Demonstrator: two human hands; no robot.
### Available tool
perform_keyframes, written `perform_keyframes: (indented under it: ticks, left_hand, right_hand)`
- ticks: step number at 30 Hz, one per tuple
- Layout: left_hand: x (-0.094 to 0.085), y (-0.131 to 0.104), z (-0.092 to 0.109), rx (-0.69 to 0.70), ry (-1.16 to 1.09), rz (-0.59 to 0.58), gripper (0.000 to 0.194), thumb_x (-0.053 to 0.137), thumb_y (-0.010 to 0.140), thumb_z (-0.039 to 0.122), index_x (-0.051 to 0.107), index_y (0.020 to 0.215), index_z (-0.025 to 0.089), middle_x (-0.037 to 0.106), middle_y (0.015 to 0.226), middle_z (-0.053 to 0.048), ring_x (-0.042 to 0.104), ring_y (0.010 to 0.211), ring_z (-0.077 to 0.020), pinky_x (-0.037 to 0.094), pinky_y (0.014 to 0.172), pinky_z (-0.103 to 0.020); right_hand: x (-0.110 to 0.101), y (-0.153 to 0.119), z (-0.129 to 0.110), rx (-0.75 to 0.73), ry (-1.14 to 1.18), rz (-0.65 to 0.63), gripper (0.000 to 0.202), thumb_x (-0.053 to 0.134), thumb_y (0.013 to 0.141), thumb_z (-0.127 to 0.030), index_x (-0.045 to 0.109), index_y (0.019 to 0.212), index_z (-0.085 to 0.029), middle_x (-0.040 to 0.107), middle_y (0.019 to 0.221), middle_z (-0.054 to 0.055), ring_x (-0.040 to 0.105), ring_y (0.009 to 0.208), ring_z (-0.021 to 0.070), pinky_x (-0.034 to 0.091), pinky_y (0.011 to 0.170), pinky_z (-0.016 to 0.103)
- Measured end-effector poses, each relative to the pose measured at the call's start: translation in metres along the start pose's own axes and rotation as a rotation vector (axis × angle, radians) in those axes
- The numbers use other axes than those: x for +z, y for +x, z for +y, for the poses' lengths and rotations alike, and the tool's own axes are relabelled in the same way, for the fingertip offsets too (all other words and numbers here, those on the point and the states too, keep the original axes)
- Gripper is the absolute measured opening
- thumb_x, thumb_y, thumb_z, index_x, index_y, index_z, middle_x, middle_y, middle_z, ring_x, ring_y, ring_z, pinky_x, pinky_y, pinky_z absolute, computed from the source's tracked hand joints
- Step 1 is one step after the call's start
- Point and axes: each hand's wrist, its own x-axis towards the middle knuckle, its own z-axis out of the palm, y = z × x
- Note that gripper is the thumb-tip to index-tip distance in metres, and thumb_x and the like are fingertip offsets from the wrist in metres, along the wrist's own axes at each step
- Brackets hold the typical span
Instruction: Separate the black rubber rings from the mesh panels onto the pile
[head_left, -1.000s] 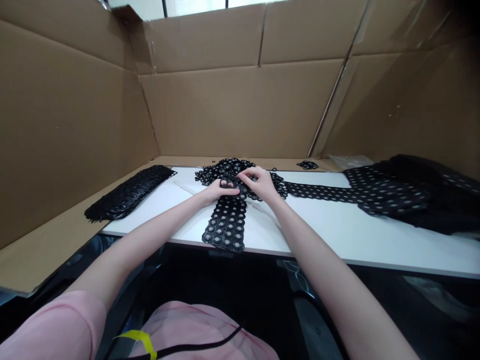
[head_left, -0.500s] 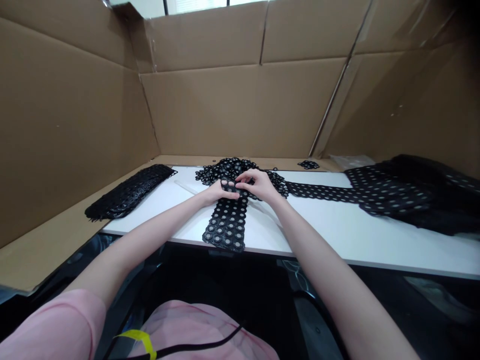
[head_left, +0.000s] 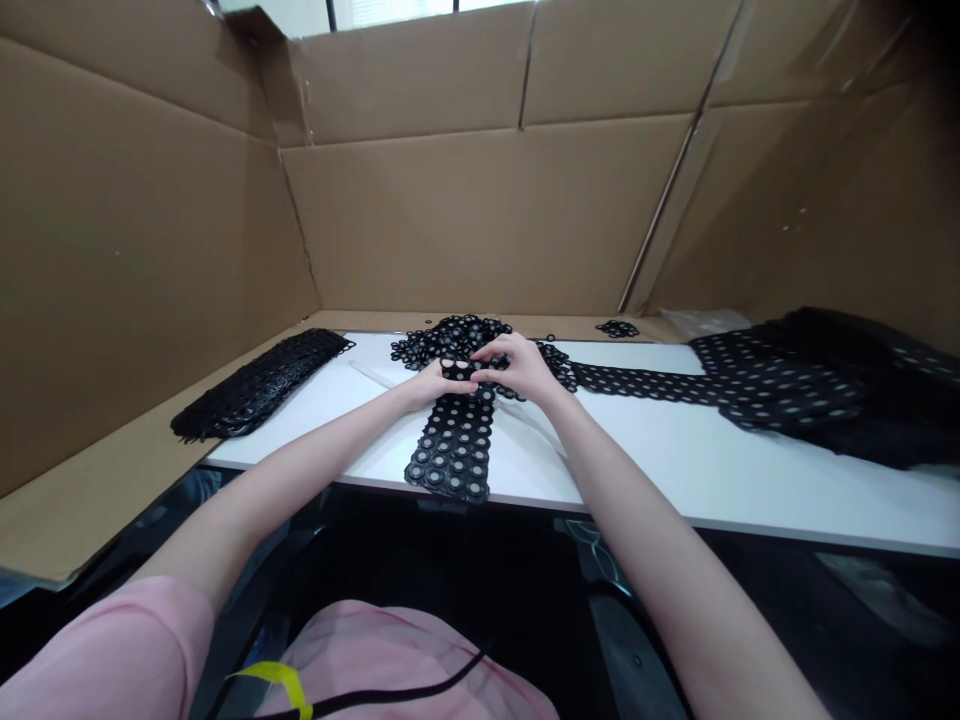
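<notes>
A black strip with rows of round holes [head_left: 451,450] lies on the white table, its near end at the front edge. My left hand [head_left: 436,385] is closed on the strip's upper part, thumb on top, fingers behind showing through the holes. My right hand [head_left: 519,368] is at the strip's right side, thumb and forefinger bent close together by its edge; whatever is between the tips is too small to make out. Just behind both hands is a heap of loose black rings [head_left: 457,335], partly hidden by the right hand.
A black bundle of similar mesh [head_left: 262,385] lies at the left. From the heap a perforated band [head_left: 645,384] runs right to a large black pile [head_left: 810,385]. A few rings [head_left: 618,328] lie at the back. Cardboard walls [head_left: 480,220] enclose the white table [head_left: 637,470].
My right thumb and forefinger have shifted slightly at the strip's edge. The strip's held upper part is tilted a little differently. My left hand keeps its hold.
</notes>
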Motion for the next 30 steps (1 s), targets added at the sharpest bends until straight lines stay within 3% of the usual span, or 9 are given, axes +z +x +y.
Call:
perform_keyframes:
  ticks: [4,9,17,21,25,30]
  left_hand:
    - [0.001,0.0,0.001,0.014,0.021,0.01,0.031,0.081,0.06,0.028,0.074,0.085,0.013,0.071,0.088,-0.006,0.062,0.084,-0.0172,0.042,0.087,-0.033]
    - [0.003,-0.001,0.002,0.01,0.073,0.031,0.029,0.081,0.059,0.03,0.074,0.08,0.012,0.07,0.082,-0.004,0.061,0.078,-0.0164,0.043,0.082,-0.031]
    - [0.002,0.001,-0.002,0.013,0.081,0.037,0.026,0.081,0.059,0.031,0.073,0.075,0.013,0.068,0.074,-0.001,0.059,0.071,-0.0138,0.043,0.077,-0.028]
    - [0.001,0.003,-0.004,0.008,0.086,0.02,0.03,0.081,0.06,0.029,0.074,0.085,0.013,0.07,0.081,-0.002,0.061,0.078,-0.0154,0.044,0.082,-0.03]
    - [0.001,0.002,-0.004,-0.013,0.08,-0.002,0.039,0.083,0.057,0.027,0.074,0.092,0.014,0.072,0.092,-0.005,0.063,0.089,-0.0187,0.043,0.091,-0.033]
    - [0.0,0.001,-0.004,0.007,-0.075,0.086,0.035,0.083,0.056,0.027,0.074,0.088,0.014,0.072,0.086,-0.005,0.064,0.083,-0.017,0.044,0.09,-0.033]
  right_hand:
    - [0.002,0.001,-0.002,0.019,0.055,-0.022,0.016,0.075,0.069,-0.034,0.075,0.079,-0.022,0.07,0.077,0.004,0.058,0.078,0.0189,0.041,0.077,0.032]
    - [0.011,0.001,-0.004,0.163,0.094,-0.008,0.006,0.07,0.067,-0.027,0.072,0.067,-0.021,0.068,0.071,0.002,0.058,0.074,0.0179,0.041,0.069,0.029]
    - [0.02,0.003,-0.004,0.358,0.213,0.053,0.013,0.062,0.067,-0.028,0.068,0.061,-0.019,0.067,0.066,0.001,0.059,0.069,0.0169,0.042,0.07,0.029]
    - [0.019,0.004,-0.008,0.417,0.164,0.076,0.014,0.059,0.068,-0.025,0.068,0.06,-0.018,0.067,0.063,0.002,0.059,0.068,0.0172,0.042,0.069,0.029]
    - [0.014,0.002,-0.007,0.347,0.194,0.081,0.017,0.057,0.072,-0.027,0.069,0.064,-0.017,0.068,0.067,0.003,0.059,0.067,0.0168,0.042,0.066,0.028]
    - [0.004,0.0,-0.003,0.191,0.188,0.013,0.02,0.063,0.073,-0.036,0.073,0.077,-0.019,0.072,0.081,0.005,0.061,0.076,0.0186,0.045,0.075,0.031]
